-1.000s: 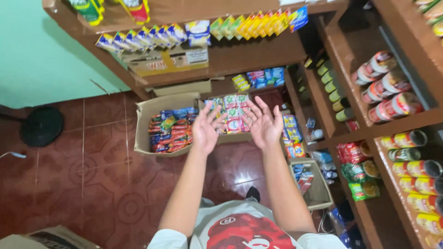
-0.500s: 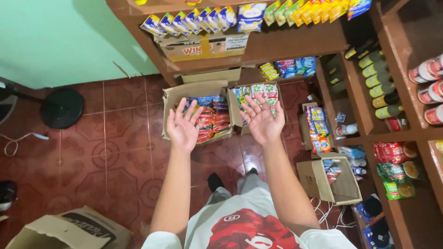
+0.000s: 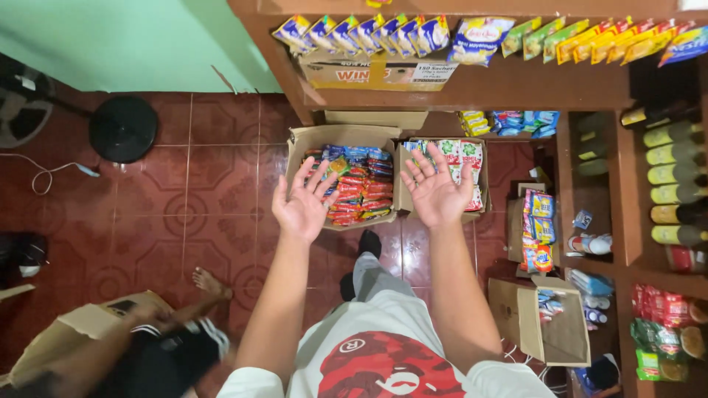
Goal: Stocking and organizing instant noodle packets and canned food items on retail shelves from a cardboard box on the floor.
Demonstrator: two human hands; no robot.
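My left hand (image 3: pixel 304 203) and my right hand (image 3: pixel 436 190) are both raised palm up in front of me, fingers spread, holding nothing. Below them on the floor stand two open cardboard boxes. The left box (image 3: pixel 310 138) is full of red and blue sachet packs, and my left hand hovers over its near left corner. The right box (image 3: pixel 403 193) holds white, green and red packets, and my right hand hovers over it. Neither hand touches a box.
Wooden shelves (image 3: pixel 516 85) carry hanging sachets, bottles (image 3: pixel 667 166) and snack packs. More open boxes (image 3: pixel 546 324) sit on the floor at the right. Another person (image 3: pixel 158 346) crouches at lower left beside a cardboard box (image 3: pixel 66 332). A fan base (image 3: pixel 123 129) stands on red tiles.
The view has swung down and left, showing more floor. Both hands stay open and raised. Another person has come into view at lower left.
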